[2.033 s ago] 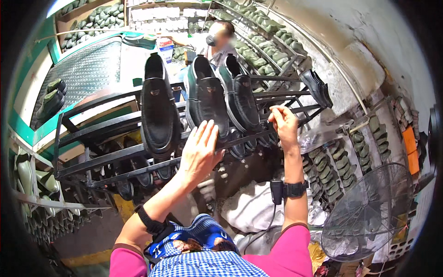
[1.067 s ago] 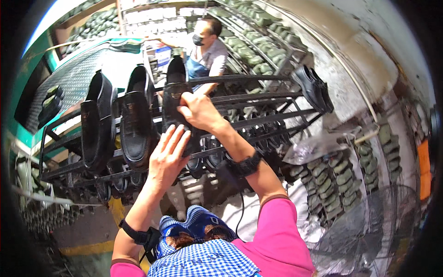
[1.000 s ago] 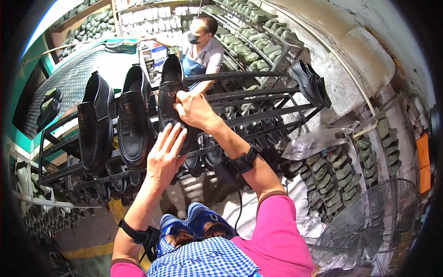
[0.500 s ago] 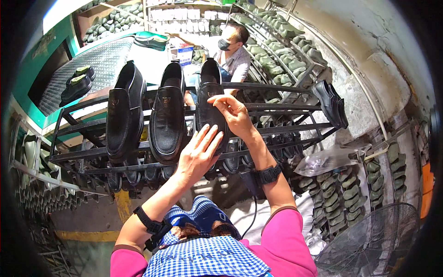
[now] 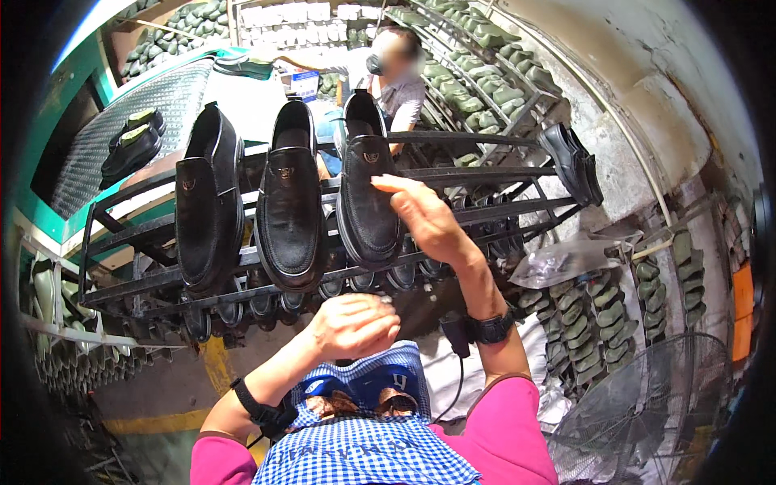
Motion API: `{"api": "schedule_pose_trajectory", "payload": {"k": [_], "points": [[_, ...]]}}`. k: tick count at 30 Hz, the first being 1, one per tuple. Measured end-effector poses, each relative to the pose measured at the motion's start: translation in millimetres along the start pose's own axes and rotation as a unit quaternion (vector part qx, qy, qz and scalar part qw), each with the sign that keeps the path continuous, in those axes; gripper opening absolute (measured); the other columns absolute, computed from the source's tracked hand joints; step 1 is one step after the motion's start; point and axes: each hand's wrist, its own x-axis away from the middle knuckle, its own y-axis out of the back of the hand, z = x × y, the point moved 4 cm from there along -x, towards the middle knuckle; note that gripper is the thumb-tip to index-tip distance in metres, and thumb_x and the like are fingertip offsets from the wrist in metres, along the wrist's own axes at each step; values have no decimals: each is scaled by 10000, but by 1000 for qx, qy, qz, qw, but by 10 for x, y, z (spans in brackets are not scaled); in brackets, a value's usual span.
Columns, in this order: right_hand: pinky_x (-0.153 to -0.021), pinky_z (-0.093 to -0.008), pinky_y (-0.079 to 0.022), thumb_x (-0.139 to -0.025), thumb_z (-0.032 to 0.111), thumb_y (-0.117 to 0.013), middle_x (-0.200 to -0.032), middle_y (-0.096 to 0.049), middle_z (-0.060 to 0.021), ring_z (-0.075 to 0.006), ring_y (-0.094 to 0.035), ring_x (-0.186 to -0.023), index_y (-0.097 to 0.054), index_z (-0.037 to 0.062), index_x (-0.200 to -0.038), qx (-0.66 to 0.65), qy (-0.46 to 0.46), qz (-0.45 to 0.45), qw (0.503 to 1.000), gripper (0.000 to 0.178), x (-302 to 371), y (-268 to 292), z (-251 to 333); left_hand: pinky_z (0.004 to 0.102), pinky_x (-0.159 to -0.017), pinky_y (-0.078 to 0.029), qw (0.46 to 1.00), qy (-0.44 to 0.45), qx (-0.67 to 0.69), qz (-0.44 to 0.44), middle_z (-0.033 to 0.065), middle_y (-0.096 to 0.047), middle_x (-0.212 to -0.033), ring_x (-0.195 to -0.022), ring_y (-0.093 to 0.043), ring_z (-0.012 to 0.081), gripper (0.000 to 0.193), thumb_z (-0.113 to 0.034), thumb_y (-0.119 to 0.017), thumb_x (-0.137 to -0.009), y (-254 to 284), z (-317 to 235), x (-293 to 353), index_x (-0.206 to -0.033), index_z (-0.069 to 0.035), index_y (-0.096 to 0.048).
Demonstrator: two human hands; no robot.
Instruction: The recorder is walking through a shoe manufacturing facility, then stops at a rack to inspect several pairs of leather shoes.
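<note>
Three black leather loafers stand in a row, toes toward me, each with a small metal emblem: the left loafer (image 5: 202, 226), the middle loafer (image 5: 289, 218) and the right loafer (image 5: 365, 210). Beside the right loafer's upper, my right hand (image 5: 428, 218) has its fingers stretched toward the spot below the emblem; whether they touch is unclear. Below the middle and right loafers, clear of the leather, my left hand (image 5: 356, 325) is curled closed. A small pale spot shows at its fingertips, too small to name.
A black metal rack (image 5: 129, 288) carries the loafers, with more shoes on a lower level. A black pair (image 5: 570, 166) sits at its right end. Across it, a person (image 5: 396, 81) reaches left. A mesh fan guard (image 5: 647, 404) stands at lower right. Green shoe lasts (image 5: 598, 323) fill shelves.
My left hand has come off the right loafer, moved down toward me and curled. My right hand has shifted slightly right and down, its pinch loosened. The view has tilted slightly.
</note>
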Motion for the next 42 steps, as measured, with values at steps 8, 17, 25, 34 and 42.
{"api": "schedule_pose_trajectory", "payload": {"k": [8, 17, 25, 34, 42], "points": [[-504, -180, -390, -897, 222, -547, -612, -553, 31, -9, -465, -564, -648, 22, -804, -222, -230, -66, 945, 243, 525, 21, 270, 300, -425, -416, 949, 270, 93, 134, 82, -527, -549, -450, -531, 182, 72, -59, -619, -746, 48, 286, 1208, -691, -27, -587], [-422, -191, -326, -909, 252, -524, -499, -468, 20, -38, -423, -434, -597, 19, -720, -80, -359, -313, 876, 309, 1666, 795, -407, 315, -588, -494, 783, 534, 135, 289, 111, -652, -741, -621, -647, 215, 211, -207, -532, -859, 76, 446, 2829, -910, -33, -639], [-458, -173, -414, -881, 227, -565, -732, -583, -13, -39, -491, -521, -583, 61, -1015, -65, -365, -484, 793, 214, 2376, 2009, -1212, 263, -566, -499, 695, 639, 213, 251, 100, -645, -744, -627, -632, 154, 231, -164, -487, -879, -418, 427, 3238, -898, 29, -612], [-720, -272, -460, -776, 111, -629, -1043, -595, -94, -151, -558, -785, -516, 126, -1192, 225, -326, -304, 866, 431, 2000, 3550, -2415, 272, -396, -428, 489, 851, 170, 86, 116, -611, -660, -472, -562, 171, 185, -76, -487, -819, -988, 307, 4108, -753, 68, -581], [-873, -408, -427, -749, 138, -635, -1109, -536, -125, -314, -503, -1019, -517, 187, -1154, 452, -263, -75, 849, 424, 1527, 4124, -3087, 325, -407, -459, 399, 895, 199, -6, 155, -625, -774, -516, -575, 218, 167, -127, -520, -822, -1153, 208, 4379, -845, 32, -563]]}}
